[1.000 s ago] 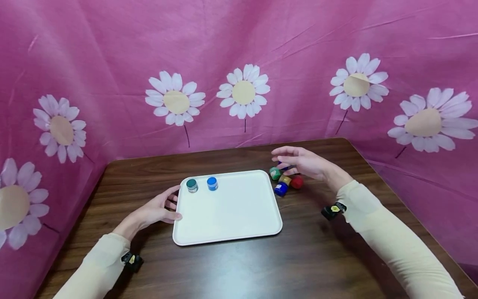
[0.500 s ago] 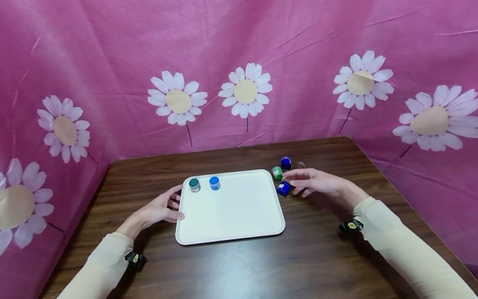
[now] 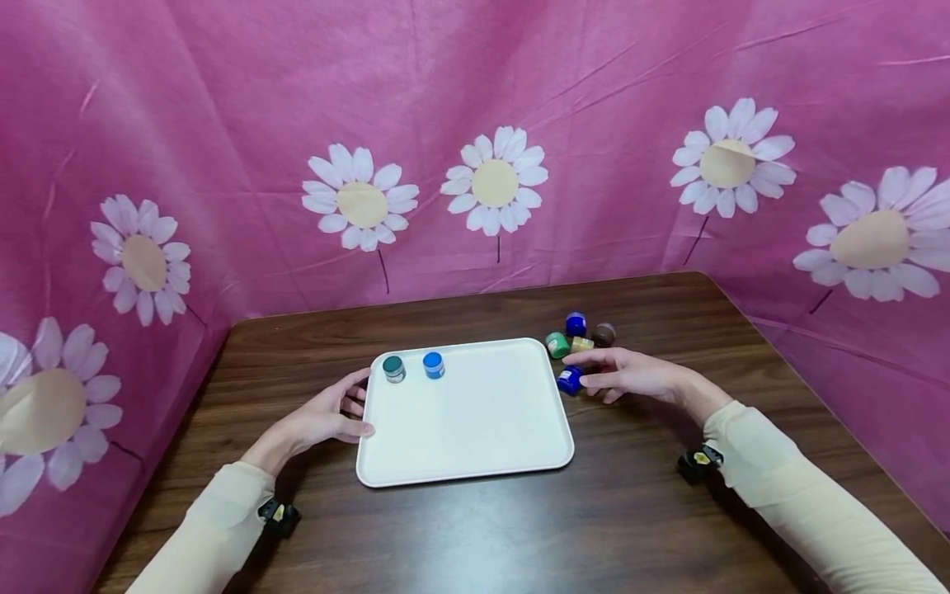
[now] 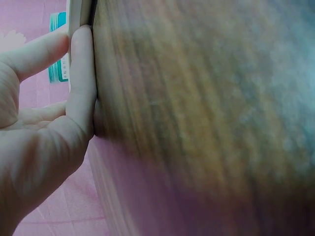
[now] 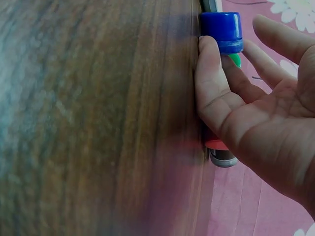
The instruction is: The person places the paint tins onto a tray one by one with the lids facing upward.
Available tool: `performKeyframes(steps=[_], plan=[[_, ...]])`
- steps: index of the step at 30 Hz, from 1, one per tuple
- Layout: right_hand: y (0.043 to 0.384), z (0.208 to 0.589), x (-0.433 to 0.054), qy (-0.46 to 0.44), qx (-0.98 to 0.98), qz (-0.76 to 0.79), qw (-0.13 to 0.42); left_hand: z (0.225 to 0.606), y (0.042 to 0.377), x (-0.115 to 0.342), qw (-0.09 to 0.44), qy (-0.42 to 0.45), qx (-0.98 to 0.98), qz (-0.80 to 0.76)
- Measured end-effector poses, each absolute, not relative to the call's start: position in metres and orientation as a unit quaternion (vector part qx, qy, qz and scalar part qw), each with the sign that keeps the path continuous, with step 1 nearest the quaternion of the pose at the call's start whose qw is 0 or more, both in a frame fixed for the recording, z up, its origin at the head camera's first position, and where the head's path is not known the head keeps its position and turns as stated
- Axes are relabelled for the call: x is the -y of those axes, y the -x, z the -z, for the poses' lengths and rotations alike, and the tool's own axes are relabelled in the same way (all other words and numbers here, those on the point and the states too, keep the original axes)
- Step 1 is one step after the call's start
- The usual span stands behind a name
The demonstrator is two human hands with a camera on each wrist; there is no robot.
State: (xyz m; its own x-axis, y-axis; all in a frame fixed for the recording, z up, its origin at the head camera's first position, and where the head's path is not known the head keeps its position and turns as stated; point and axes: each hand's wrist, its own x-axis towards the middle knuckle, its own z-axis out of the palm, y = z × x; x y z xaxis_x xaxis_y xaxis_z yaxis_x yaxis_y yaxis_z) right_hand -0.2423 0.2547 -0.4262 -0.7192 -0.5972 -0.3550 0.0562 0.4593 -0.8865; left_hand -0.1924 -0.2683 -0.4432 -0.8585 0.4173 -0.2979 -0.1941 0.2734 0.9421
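In the head view, a white tray (image 3: 467, 421) lies on the table. My left hand (image 3: 321, 419) pinches its left edge, thumb on the rim and fingers at the side and underneath. A dark green-lidded jar (image 3: 393, 370) and a lighter blue-lidded jar (image 3: 434, 365) stand near the tray's back left corner. Right of the tray, my right hand (image 3: 641, 375) is at a dark blue jar (image 3: 570, 380). In the right wrist view, a fingertip lies against that blue jar (image 5: 221, 30), while the thumb stays apart from it.
Behind the right hand sit a green jar (image 3: 558, 345), a yellow jar (image 3: 582, 345), another dark blue jar (image 3: 576, 324) and a brown jar (image 3: 604, 334). A red jar (image 5: 216, 144) is mostly hidden by the hand. A pink flowered cloth (image 3: 430, 280) borders the wooden table.
My right hand has come down and toward me from above the jars to the nearest dark blue jar. The left hand keeps its place on the tray; the view has shifted slightly.
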Motion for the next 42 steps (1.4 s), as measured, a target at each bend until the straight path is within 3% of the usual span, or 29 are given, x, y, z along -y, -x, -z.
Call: performKeyframes(steps=[12,26,42], plan=[[0.243,0.434,-0.234,0.214,-0.781,0.471,0.35,0.444,0.192,0.269,0.258,-0.072,-0.757,-0.596],[0.242,0.433,-0.22,0.235,-0.825,0.411,0.307,0.441,0.191,0.268,0.255,-0.071,-0.753,-0.602],[0.239,0.429,-0.212,0.215,-0.849,0.381,0.297,0.442,0.191,0.268,0.252,-0.075,-0.753,-0.603]])
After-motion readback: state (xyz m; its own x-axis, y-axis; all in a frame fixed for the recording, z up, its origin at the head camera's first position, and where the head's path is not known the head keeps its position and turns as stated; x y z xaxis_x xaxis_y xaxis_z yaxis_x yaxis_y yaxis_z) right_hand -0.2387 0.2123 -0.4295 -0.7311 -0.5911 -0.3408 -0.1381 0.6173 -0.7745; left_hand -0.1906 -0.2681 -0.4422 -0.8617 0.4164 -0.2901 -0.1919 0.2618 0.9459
